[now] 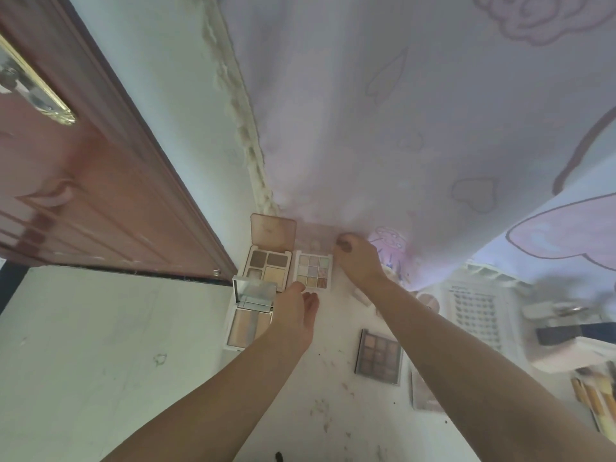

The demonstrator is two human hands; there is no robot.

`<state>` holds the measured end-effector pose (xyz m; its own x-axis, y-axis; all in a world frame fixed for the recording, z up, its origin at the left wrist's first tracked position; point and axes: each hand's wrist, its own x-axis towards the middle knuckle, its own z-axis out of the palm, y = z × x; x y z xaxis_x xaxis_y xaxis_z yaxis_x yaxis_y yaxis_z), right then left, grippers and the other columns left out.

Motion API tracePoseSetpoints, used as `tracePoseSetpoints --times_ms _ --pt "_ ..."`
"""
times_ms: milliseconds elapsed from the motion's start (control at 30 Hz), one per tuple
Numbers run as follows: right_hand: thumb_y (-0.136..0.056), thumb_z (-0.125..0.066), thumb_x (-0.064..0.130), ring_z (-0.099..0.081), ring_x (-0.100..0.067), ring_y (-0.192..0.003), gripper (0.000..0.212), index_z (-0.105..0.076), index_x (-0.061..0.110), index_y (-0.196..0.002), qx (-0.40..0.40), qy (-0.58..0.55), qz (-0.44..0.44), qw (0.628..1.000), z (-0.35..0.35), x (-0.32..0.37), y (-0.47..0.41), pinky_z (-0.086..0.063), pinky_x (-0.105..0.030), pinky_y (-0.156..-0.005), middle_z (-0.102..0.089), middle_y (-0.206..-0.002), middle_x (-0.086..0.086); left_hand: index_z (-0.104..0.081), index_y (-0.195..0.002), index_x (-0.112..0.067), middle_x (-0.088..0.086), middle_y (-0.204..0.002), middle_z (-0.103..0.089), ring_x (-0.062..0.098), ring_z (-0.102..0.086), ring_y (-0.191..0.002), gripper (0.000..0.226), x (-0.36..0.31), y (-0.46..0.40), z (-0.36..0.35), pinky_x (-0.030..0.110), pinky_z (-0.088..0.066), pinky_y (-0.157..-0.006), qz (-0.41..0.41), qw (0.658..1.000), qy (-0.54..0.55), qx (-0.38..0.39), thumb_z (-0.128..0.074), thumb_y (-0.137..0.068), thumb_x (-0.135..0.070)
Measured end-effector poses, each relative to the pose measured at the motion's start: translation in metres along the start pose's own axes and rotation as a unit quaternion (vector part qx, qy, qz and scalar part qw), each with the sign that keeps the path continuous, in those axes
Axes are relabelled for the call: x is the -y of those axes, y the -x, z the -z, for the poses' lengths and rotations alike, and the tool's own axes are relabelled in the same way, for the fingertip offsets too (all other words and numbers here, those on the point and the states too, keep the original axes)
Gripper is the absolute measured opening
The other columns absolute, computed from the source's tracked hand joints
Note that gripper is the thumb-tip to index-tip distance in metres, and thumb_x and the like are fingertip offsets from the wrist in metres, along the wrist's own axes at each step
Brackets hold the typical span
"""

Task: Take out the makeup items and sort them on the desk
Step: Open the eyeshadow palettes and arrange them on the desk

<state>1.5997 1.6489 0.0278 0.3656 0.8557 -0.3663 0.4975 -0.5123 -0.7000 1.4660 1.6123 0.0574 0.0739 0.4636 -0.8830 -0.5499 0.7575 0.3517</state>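
Your right hand (358, 258), just above centre frame, has its fingers curled over the upper right corner of the pastel nine-pan eyeshadow palette (312, 271), gripping where its raised clear lid (315, 240) hinges back toward the curtain. Your left hand (296, 315) reaches in from below with fingers fairly straight and relaxed, fingertips touching the palette's lower left edge and holding nothing. Both forearms stretch forward from the bottom of the frame, wrists nearly level, converging on that one palette.

Treat it as light, stiff and brittle: thin plastic shell, a hinge that likely dislikes twisting, and pressed powder pans that could crack or shed if it tips or drops. Take it by the side edges of the base, not by the lid, and keep fingertips off the pans.

Just left of it, touching or nearly so, lies an open neutral four-pan palette (268, 269) with a pinkish lid. Below that, at the left edge of the white desk (326, 411), sits a mirrored compact (251, 315). A darker nine-pan palette (378, 356) lies lower right, well apart. A white slotted basket (476, 315) stands at the right, with brushes (596, 395) at the frame's edge.
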Motion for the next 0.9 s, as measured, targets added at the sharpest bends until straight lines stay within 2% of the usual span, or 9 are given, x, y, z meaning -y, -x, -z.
tracePoseSetpoints --times_ms 67,200,267,367,433,567,700,800,900 --pt "-0.093 -0.053 0.015 -0.058 -0.018 -0.11 0.031 -0.06 0.009 -0.122 0.008 -0.012 0.002 1.0 0.014 -0.001 0.012 -0.041 -0.021 -0.09 -0.063 -0.118 -0.003 -0.05 -0.092 -0.002 0.01 -0.083 -0.047 0.019 -0.051 -0.078 0.009 0.006 0.003 0.005 0.031 -0.041 -0.098 0.002 0.998 -0.059 0.018 -0.042 -0.096 -0.003" --pt "-0.093 -0.054 0.017 -0.059 -0.01 -0.097 0.021 -0.065 0.012 -0.11 0.059 0.08 0.043 0.994 0.048 -0.027 0.065 -0.041 -0.008 -0.079 -0.064 -0.105 0.003 -0.051 -0.118 -0.006 0.008 -0.099 -0.058 0.022 -0.055 -0.103 0.022 0.036 0.013 0.025 0.035 -0.042 -0.095 0.02 0.964 -0.25 0.086 -0.044 -0.098 -0.013" --pt "-0.093 -0.05 0.028 -0.058 -0.017 -0.107 0.025 -0.063 0.014 -0.11 0.116 0.2 0.076 0.97 0.052 -0.051 0.099 -0.042 -0.017 -0.087 -0.061 -0.113 0.0 -0.052 -0.125 -0.008 0.006 -0.105 -0.059 0.019 -0.055 -0.103 0.028 0.054 0.018 0.033 0.033 -0.042 -0.092 0.018 0.939 -0.327 0.107 -0.044 -0.098 -0.014" --pt "-0.085 -0.05 0.05 -0.033 -0.03 -0.134 0.059 -0.044 0.011 -0.129 0.216 0.375 0.118 0.894 0.041 -0.089 0.14 -0.032 -0.036 -0.107 -0.036 -0.143 -0.011 -0.05 -0.132 -0.013 0.004 -0.119 -0.057 0.017 -0.053 -0.107 0.035 0.075 0.022 0.04 0.03 -0.04 -0.095 -0.038 0.882 -0.448 0.14 -0.042 -0.098 -0.014" --pt "-0.084 -0.056 0.046 -0.028 -0.033 -0.137 0.064 -0.037 0.011 -0.134 0.173 0.434 0.152 0.871 0.032 -0.098 0.156 -0.029 -0.041 -0.109 -0.027 -0.148 -0.012 -0.057 -0.121 -0.02 0.004 -0.118 -0.058 0.017 -0.052 -0.103 0.03 0.082 0.026 0.043 0.03 -0.041 -0.09 -0.044 0.86 -0.483 0.162 -0.041 -0.097 -0.015" --pt "-0.083 -0.053 0.04 -0.044 -0.033 -0.119 0.053 -0.045 0.013 -0.127 0.097 0.398 0.198 0.891 0.021 -0.089 0.164 -0.038 -0.038 -0.096 -0.045 -0.128 -0.009 -0.058 -0.087 -0.022 0.005 -0.098 -0.057 0.017 -0.048 -0.088 0.025 0.078 0.043 0.051 0.024 -0.037 -0.07 -0.048 0.875 -0.457 0.154 -0.038 -0.097 -0.013" --pt "-0.08 -0.064 0.043 -0.042 -0.021 -0.112 0.053 -0.046 0.017 -0.122 0.115 0.231 0.213 0.942 0.018 -0.066 0.181 -0.039 -0.028 -0.093 -0.045 -0.124 -0.001 -0.066 -0.107 -0.011 0.012 -0.104 -0.065 0.021 -0.059 -0.088 0.032 0.059 0.052 0.083 0.035 -0.047 -0.083 0.002 0.913 -0.371 0.169 -0.044 -0.098 -0.032" --pt "-0.078 -0.067 0.042 -0.041 -0.013 -0.109 0.052 -0.047 0.02 -0.121 0.112 0.177 0.275 0.938 0.013 -0.043 0.193 -0.038 -0.023 -0.092 -0.046 -0.121 0.004 -0.061 -0.123 -0.011 0.015 -0.126 -0.061 0.034 -0.057 -0.115 0.05 0.05 0.063 0.107 0.049 -0.043 -0.103 0.082 0.931 -0.246 0.256 -0.04 -0.097 -0.048" --pt "-0.076 -0.069 0.044 -0.04 -0.007 -0.106 0.051 -0.049 0.025 -0.119 0.13 0.151 0.296 0.934 0.004 -0.028 0.198 -0.035 -0.017 -0.09 -0.046 -0.117 0.008 -0.055 -0.131 -0.01 0.017 -0.134 -0.055 0.032 -0.05 -0.126 0.053 0.045 0.073 0.124 0.043 -0.042 -0.104 0.073 0.944 -0.161 0.279 -0.036 -0.097 -0.047"
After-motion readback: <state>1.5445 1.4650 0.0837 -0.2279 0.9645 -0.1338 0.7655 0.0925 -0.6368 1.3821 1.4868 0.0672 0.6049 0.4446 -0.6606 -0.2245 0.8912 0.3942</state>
